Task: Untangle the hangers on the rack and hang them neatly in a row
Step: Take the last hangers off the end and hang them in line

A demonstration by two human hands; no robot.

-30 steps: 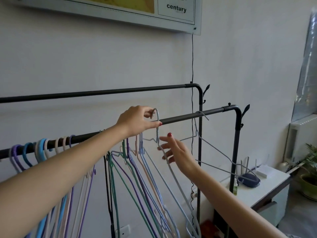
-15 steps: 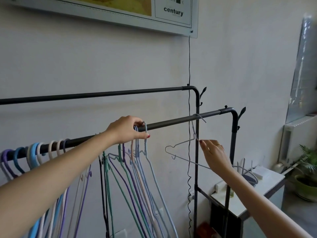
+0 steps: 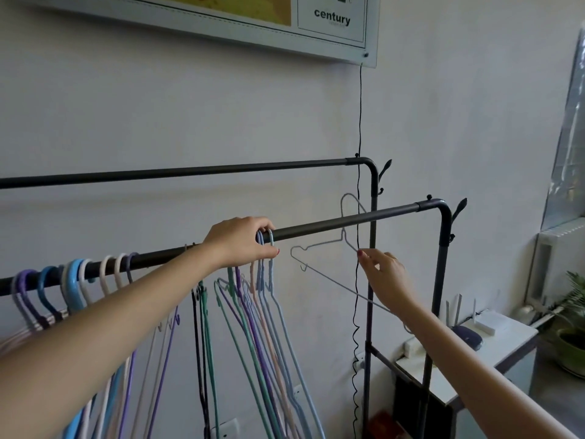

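Observation:
A dark metal rack has a near rail (image 3: 332,224) and a far rail (image 3: 190,172). Several thin wire hangers (image 3: 256,299) in blue, pink, purple and green hang bunched mid-rail. My left hand (image 3: 240,240) rests over the rail, fingers closed on the hook of a light blue hanger (image 3: 270,248) at the bunch's right end. A lone grey wire hanger (image 3: 326,245) sits lifted with its hook above the rail further right. My right hand (image 3: 384,277) pinches its shoulder wire. Thick plastic hangers (image 3: 72,280) hang at the left.
A black cord (image 3: 359,185) drops from a framed wall board (image 3: 335,23) down past the rack's right post. A white side table (image 3: 493,337) with a router and a dark object stands to the right. A potted plant (image 3: 573,331) sits by the window.
My left hand set the light blue hanger's hook onto the rail beside the bunch. My right hand moved right, took the lone grey hanger and lifted its hook above the rail.

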